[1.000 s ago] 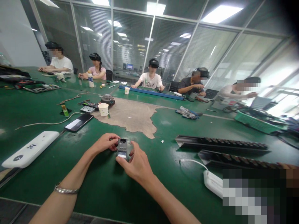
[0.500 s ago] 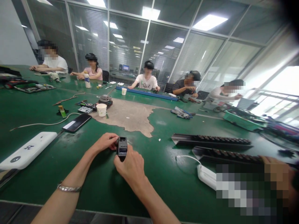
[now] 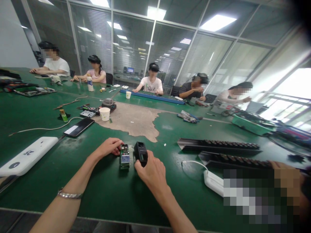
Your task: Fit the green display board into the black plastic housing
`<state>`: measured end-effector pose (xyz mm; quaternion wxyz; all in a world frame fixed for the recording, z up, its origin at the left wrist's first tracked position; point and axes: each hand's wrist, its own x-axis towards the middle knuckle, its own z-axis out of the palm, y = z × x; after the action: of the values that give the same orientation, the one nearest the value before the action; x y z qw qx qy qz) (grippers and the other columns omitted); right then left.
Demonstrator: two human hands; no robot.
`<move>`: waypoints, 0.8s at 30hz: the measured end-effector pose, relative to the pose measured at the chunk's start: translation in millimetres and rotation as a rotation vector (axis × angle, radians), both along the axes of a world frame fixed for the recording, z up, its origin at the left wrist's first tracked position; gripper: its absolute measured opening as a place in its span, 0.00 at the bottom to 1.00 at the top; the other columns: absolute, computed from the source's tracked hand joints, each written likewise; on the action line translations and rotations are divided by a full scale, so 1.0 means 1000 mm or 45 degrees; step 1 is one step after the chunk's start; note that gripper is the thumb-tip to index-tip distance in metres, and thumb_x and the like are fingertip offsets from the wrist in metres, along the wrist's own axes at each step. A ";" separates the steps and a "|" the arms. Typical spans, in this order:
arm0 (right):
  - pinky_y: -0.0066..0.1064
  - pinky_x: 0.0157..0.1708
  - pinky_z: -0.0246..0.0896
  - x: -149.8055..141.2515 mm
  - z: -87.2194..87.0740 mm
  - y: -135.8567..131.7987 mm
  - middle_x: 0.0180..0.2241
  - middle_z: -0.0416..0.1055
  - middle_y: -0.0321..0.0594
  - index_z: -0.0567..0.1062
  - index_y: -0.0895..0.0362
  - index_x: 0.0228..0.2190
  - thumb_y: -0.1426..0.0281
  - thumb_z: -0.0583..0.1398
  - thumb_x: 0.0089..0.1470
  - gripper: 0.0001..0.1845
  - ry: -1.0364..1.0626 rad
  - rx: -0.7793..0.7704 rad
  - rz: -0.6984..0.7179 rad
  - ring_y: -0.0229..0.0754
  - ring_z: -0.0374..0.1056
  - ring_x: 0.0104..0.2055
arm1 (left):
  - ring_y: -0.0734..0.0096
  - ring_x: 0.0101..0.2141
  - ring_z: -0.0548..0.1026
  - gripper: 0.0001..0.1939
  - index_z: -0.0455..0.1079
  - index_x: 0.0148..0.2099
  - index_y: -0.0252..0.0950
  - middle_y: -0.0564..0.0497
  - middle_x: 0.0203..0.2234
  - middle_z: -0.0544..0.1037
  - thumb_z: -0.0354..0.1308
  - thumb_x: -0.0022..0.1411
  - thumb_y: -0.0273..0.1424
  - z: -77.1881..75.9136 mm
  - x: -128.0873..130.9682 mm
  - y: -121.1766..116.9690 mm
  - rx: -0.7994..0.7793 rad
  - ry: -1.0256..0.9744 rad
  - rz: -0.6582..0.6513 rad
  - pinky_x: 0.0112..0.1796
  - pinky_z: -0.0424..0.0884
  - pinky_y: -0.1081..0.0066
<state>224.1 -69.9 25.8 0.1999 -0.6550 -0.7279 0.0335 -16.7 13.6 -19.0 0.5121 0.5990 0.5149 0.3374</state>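
Observation:
My left hand (image 3: 112, 147) pinches the upper left edge of a small green circuit board (image 3: 125, 158), which carries a little bluish-grey screen and ports at its far end. Just to the right, my right hand (image 3: 153, 170) grips a black plastic casing (image 3: 140, 152) with cut-out openings, between thumb and fingers. Casing and board are apart, with a narrow gap of green tabletop between them. The fingertips of my left hand are partly hidden behind the board's edge.
Left lie a white power bank (image 3: 31, 153) and a phone (image 3: 79, 127). Ahead stands a paper cup (image 3: 104, 114) by a bare brown patch (image 3: 136, 119). Right are black metal rails (image 3: 218, 145), a white device with a cable (image 3: 213, 184) and a co-worker's hand (image 3: 279, 165). Several people sit opposite.
The black casing has come off the circuit board. My right hand has carried it to the right, and the board is now exposed in my left hand. The view turned slightly right.

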 end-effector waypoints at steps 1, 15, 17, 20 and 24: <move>0.35 0.31 0.58 0.001 -0.005 0.000 0.30 0.75 0.44 0.68 0.56 0.43 0.61 0.56 0.54 0.16 -0.021 -0.009 -0.002 0.53 0.74 0.32 | 0.70 0.26 0.77 0.22 0.72 0.46 0.31 0.48 0.29 0.76 0.54 0.61 0.45 0.000 0.000 0.000 0.003 0.007 0.001 0.28 0.73 0.71; 0.36 0.43 0.63 0.013 -0.019 0.003 0.39 0.73 0.46 0.70 0.58 0.45 0.65 0.59 0.53 0.18 0.259 0.008 0.082 0.50 0.71 0.43 | 0.69 0.25 0.76 0.24 0.72 0.39 0.31 0.50 0.24 0.75 0.54 0.60 0.50 0.002 0.004 -0.002 0.015 0.062 -0.002 0.27 0.71 0.72; 0.35 0.43 0.62 0.011 -0.015 0.003 0.38 0.73 0.44 0.71 0.57 0.44 0.67 0.59 0.53 0.15 0.369 0.023 0.120 0.48 0.71 0.42 | 0.69 0.24 0.75 0.25 0.72 0.40 0.31 0.50 0.23 0.75 0.54 0.60 0.50 0.002 0.004 -0.001 0.011 0.057 0.001 0.27 0.71 0.72; 0.33 0.41 0.63 0.005 -0.002 0.001 0.38 0.74 0.41 0.72 0.56 0.42 0.67 0.59 0.53 0.14 0.511 0.028 0.196 0.45 0.70 0.41 | 0.69 0.24 0.75 0.26 0.72 0.39 0.31 0.51 0.23 0.75 0.55 0.59 0.52 0.001 0.004 -0.001 0.010 0.037 -0.003 0.27 0.70 0.72; 0.32 0.38 0.63 -0.013 0.011 -0.001 0.36 0.75 0.40 0.72 0.55 0.40 0.64 0.60 0.52 0.13 0.546 0.019 0.257 0.45 0.71 0.38 | 0.69 0.25 0.75 0.28 0.71 0.39 0.31 0.50 0.25 0.74 0.55 0.57 0.55 0.002 0.004 -0.002 0.002 -0.031 0.026 0.27 0.71 0.71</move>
<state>211.4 -70.9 36.4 0.3506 -0.5552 -0.7309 0.1864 -12.3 11.4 -16.5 0.5146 0.5899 0.5143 0.3502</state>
